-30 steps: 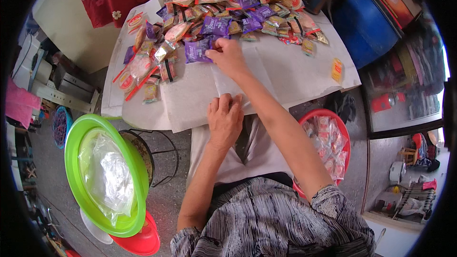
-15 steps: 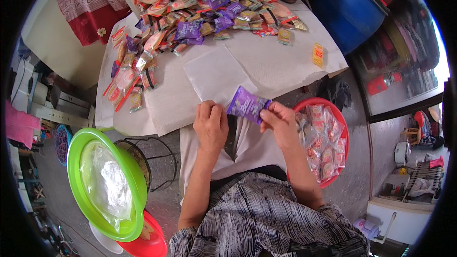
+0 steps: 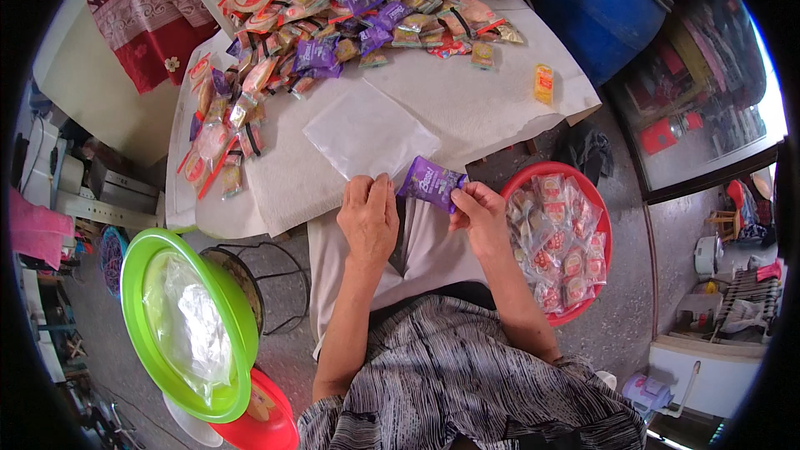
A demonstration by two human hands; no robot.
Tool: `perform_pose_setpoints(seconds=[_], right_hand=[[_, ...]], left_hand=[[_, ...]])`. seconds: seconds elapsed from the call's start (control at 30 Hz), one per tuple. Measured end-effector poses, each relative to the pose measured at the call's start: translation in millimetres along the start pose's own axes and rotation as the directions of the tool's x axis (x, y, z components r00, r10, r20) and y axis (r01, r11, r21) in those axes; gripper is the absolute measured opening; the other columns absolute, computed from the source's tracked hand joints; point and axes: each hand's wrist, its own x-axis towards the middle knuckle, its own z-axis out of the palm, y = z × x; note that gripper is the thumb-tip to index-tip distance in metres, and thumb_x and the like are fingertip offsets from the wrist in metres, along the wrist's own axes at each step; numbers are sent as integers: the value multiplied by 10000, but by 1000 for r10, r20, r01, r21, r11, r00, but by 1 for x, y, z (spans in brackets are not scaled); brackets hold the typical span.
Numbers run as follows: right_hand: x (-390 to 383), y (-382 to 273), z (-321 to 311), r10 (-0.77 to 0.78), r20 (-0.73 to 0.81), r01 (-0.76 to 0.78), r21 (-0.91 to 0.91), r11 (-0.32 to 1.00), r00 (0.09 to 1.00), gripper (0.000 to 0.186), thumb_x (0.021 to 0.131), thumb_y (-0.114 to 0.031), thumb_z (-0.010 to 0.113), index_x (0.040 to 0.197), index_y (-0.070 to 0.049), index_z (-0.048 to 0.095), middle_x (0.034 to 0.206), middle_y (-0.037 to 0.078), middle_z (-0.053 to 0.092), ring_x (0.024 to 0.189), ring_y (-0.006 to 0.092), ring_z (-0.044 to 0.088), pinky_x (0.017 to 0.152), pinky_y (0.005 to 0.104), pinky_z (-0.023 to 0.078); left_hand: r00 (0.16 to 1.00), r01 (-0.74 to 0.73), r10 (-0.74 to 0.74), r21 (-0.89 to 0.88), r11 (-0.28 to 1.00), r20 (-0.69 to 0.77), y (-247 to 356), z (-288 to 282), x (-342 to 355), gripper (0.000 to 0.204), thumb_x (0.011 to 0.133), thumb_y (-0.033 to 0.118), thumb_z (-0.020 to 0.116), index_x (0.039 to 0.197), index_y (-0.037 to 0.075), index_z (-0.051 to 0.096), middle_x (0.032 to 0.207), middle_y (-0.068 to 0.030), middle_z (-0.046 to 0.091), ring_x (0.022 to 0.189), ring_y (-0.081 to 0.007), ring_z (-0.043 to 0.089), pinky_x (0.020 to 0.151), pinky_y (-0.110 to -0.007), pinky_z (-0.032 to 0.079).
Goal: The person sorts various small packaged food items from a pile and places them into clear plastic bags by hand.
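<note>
My left hand [image 3: 367, 217] is closed at the table's front edge, its fingertips pinching the near corner of a clear flat plastic bag [image 3: 367, 129] that lies out over the tabletop. A small purple snack packet [image 3: 430, 182] is pinched by its right end in my right hand [image 3: 479, 212], thumb on top. The packet hangs just beyond the table edge, beside the bag's mouth and close to my left fingers. On the far part of the table is a heap of wrapped snacks [image 3: 333, 8], with more purple packets [image 3: 317, 53] among them.
One yellow packet [image 3: 543, 83] lies apart at the table's [image 3: 479, 121] right. By my right knee, a red basin [image 3: 607, 242] holds filled clear bags. To my left, a green basin [image 3: 250, 317] holds plastic bags. A blue barrel [image 3: 596, 17] stands behind the table's right side.
The purple packet has turned slightly more face-up near the bag in my right hand. My left hand stays on the bag. The whole view has shifted a little.
</note>
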Motion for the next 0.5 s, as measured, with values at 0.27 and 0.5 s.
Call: perform_pose_setpoints(seconds=[0.27, 0.5], right_hand=[[-2, 0, 29, -64, -61, 64, -3, 998, 996, 235, 924, -134, 702, 1070, 10, 588, 856, 65, 654, 631, 113, 641, 534, 271, 582], [9, 1, 57, -98, 6, 98, 3, 995, 995, 220, 960, -131, 655, 1107, 12, 575, 930, 82, 663, 731, 142, 673, 654, 297, 601]], left_hand=[[996, -86, 86, 10, 996, 27, 11, 6, -3, 196, 838, 49, 687, 1032, 24, 688, 852, -90, 535, 773, -277, 588, 602, -386, 493], [996, -91, 92, -32, 995, 18, 13, 5, -1, 217, 831, 54, 678, 1045, 22, 689, 857, -95, 549, 768, -280, 589, 609, -389, 495]])
